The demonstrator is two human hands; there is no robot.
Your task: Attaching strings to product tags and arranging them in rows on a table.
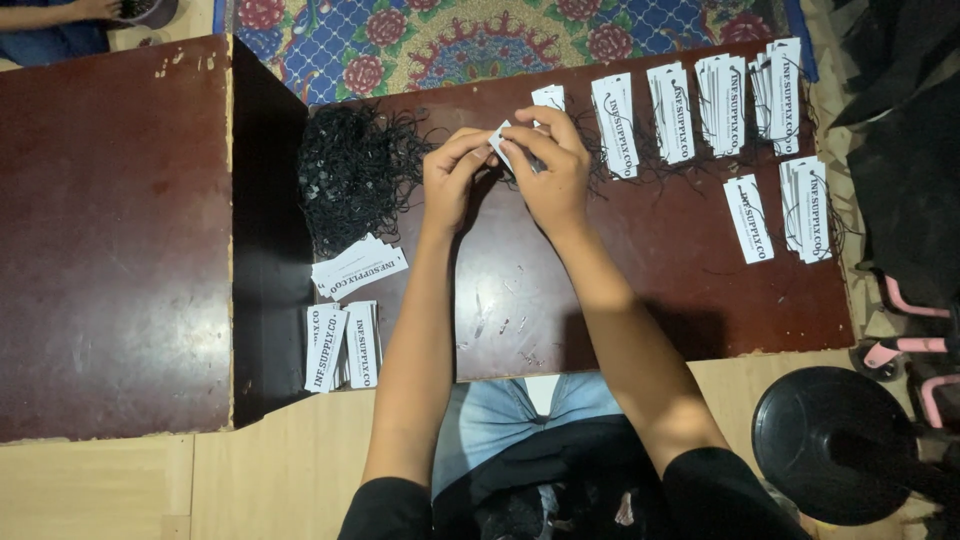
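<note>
**A:** Two hands are meeting over the middle of the far half of the dark brown surface (620,300). Left hand (455,175) and right hand (553,165) are both closing on one white tag (503,143), held just above the wood.

**B:** Noting finger state?

**A:** Right fingers (540,125) are curling over the tag and pinching its upper end. Left fingers (470,145) are pressing together at the tag's near tip, thumb against forefinger. Whether a cord is running between them, I cannot tell; it is too small.

**B:** Why is the tag being held so high and central?

**A:** My judgement: it is sitting between the supplies. The heap of black strings (355,170) is lying just left of the left hand, near the far left corner. Blank tags (345,320) are lying fanned at the left edge, toward the near corner. Strung tags (700,105) are lining up in stacks along the far edge, toward the right corner, with more stacks (790,210) just below them at the right edge.

**B:** Arm pose?

**A:** Both forearms are reaching forward from the near edge, converging. Wrists are bending slightly inward, elbows staying apart over the lap.
</note>
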